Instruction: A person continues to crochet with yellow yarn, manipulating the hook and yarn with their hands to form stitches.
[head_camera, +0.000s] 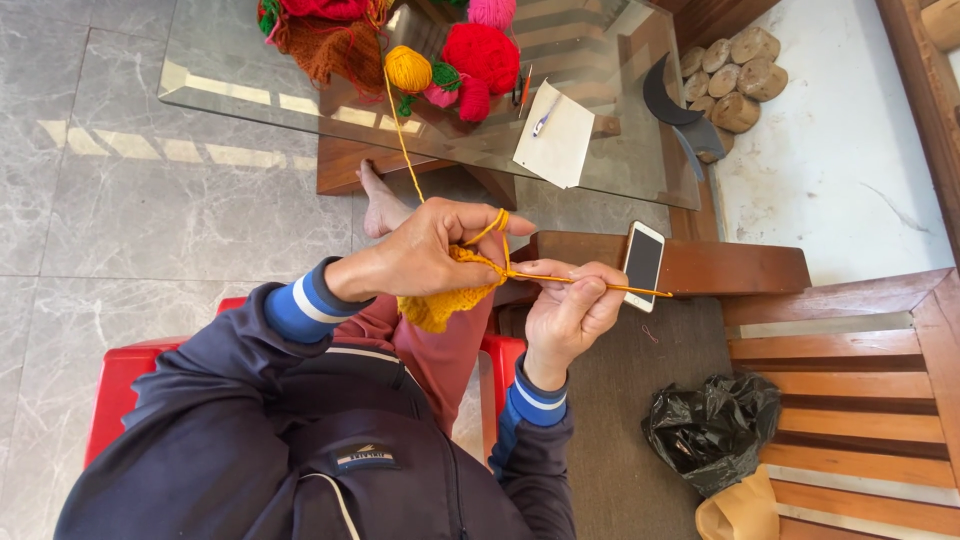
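My left hand (425, 250) grips a yellow crocheted piece (440, 303), with yellow yarn wound around its raised index finger. My right hand (570, 308) pinches a thin orange crochet hook (610, 286) whose tip meets the piece near the left fingers. The yarn strand (400, 140) runs up from my left hand to a yellow yarn ball (408, 69) on the glass table (230, 70). Both hands hover over my lap in red trousers.
Red, pink and brown yarn items (480, 55), a paper sheet with a pen (555, 135) lie on the table. A white phone (643, 265) rests on a wooden bench. A black plastic bag (713, 428), wooden slatted seat (860, 400), log slices (735, 75), red chair (120, 385).
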